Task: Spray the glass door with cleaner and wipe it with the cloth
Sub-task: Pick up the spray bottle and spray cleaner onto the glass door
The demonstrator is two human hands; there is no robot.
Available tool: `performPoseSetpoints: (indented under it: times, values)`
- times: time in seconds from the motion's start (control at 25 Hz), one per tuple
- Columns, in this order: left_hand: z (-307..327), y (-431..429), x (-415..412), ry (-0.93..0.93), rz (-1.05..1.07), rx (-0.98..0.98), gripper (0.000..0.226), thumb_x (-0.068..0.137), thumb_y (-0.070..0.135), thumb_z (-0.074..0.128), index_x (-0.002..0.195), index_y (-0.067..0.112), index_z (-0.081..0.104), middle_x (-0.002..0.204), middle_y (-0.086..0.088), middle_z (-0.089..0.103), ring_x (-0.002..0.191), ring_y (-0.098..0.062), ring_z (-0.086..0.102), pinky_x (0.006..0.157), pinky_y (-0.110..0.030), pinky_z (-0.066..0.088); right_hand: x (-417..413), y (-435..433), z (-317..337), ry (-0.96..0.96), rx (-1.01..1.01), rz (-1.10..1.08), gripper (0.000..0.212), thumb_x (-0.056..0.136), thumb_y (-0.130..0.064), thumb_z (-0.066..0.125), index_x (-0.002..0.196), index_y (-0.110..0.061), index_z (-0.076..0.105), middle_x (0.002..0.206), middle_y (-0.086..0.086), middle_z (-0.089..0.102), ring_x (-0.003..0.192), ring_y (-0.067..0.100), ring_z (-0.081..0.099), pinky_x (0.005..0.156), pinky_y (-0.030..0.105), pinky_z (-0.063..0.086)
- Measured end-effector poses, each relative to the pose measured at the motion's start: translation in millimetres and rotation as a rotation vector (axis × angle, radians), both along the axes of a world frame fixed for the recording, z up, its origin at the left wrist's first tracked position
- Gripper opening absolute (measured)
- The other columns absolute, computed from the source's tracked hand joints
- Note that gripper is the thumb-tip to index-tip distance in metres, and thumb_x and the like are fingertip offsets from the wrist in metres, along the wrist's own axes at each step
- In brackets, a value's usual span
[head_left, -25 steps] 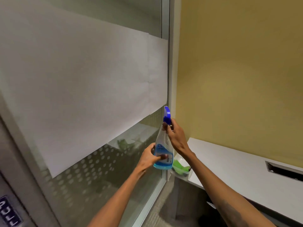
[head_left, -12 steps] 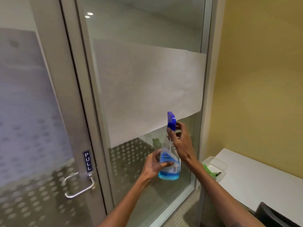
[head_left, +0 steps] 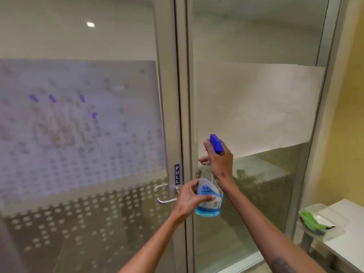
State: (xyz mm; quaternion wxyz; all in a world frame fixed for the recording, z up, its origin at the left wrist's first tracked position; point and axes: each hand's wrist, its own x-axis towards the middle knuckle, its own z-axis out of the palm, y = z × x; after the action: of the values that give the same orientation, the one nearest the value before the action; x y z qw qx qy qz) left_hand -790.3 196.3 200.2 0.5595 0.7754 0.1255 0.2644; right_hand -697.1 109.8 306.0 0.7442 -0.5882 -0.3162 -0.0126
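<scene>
I hold a clear spray bottle (head_left: 209, 203) of blue cleaner with a blue trigger head in front of the door frame. My left hand (head_left: 190, 199) grips the bottle's body. Around its neck and trigger closes my right hand (head_left: 220, 160). The glass door (head_left: 82, 125) fills the left, with a frosted dotted band, a PULL sign (head_left: 177, 174) and a metal handle (head_left: 166, 196). A green cloth (head_left: 313, 221) lies in a clear tray at the lower right, apart from both hands.
A fixed glass panel (head_left: 256, 105) with a white frosted strip stands right of the door. A white table (head_left: 346, 245) carries the clear tray (head_left: 334, 232) at its corner. A yellow wall (head_left: 352, 115) rises on the far right.
My view has swung left, so the door, its handle and PULL sign now fill the left. Both hands kept their hold on the bottle, which rose slightly.
</scene>
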Motion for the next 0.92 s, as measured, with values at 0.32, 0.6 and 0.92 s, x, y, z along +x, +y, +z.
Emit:
performPoseSetpoints:
  times: [0.32,0.6,0.92]
  values:
    - [23,85,-157,-0.026,0.217,0.111,0.026,0.070,0.026,0.090,0.074,0.043,0.071,0.079,0.012,0.078,0.073,0.002,0.070,0.068,-0.013,0.053,-151,123,19,-0.001,-0.019,-0.094,0.032,0.094,-0.033,0.056,0.064,-0.024,0.050,0.053,0.009,0.063,0.049,0.006,0.072,0.050,0.028,0.048]
    - [34,192,-288,-0.048,0.312,0.124,0.032,0.064,0.029,0.087,0.087,0.012,0.072,0.088,-0.009,0.079,0.074,-0.011,0.067,0.073,-0.029,0.054,-282,226,36,-0.037,-0.010,0.007,0.020,0.092,-0.029,0.057,0.078,-0.016,0.061,0.050,-0.007,0.058,0.053,0.011,0.074,0.070,0.046,0.063]
    - [52,253,-342,-0.088,0.357,0.147,0.034,0.063,0.034,0.089,0.092,0.022,0.076,0.091,0.009,0.082,0.087,-0.005,0.076,0.078,-0.023,0.059,-345,278,63,-0.080,-0.024,0.164,0.023,0.087,-0.030,0.062,0.081,-0.008,0.059,0.066,0.002,0.060,0.056,0.020,0.076,0.072,0.052,0.062]
